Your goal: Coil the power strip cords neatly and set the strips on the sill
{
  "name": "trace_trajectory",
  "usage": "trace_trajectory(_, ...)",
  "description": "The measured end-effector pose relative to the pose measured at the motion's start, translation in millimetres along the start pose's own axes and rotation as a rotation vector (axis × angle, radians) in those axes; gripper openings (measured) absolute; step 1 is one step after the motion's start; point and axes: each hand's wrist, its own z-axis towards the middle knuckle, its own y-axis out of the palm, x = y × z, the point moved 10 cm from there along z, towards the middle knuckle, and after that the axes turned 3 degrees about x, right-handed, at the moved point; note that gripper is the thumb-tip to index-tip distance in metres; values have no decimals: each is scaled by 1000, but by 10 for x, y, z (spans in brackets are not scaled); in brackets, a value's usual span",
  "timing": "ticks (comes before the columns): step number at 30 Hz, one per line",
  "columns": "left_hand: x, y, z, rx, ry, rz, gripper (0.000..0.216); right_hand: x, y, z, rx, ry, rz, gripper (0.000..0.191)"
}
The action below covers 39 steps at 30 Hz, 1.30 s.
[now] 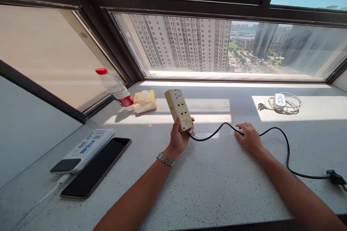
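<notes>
A yellowed power strip (179,110) with several socket holes stands tilted in my left hand (179,135), its fingers wrapped round the lower end. From that end a black cord (207,138) runs right, passes under my right hand and curves on to a black plug (335,177) near the counter's right edge. My right hand (248,138) is on the counter, closed over the cord, thumb and fingers close together. The palm side of that hand is hidden.
A red-capped bottle (115,88) and a tissue pack (145,101) stand at the back left. A white power bank (84,149) with a cable and a phone (96,169) lie at left. A small white power strip (280,101) with coiled cord lies back right, before the window.
</notes>
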Motion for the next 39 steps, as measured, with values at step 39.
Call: trace_trajectory(39, 39, 223, -87, -277, -56, 12, 69, -257, 38, 30, -75, -211, 273, 39)
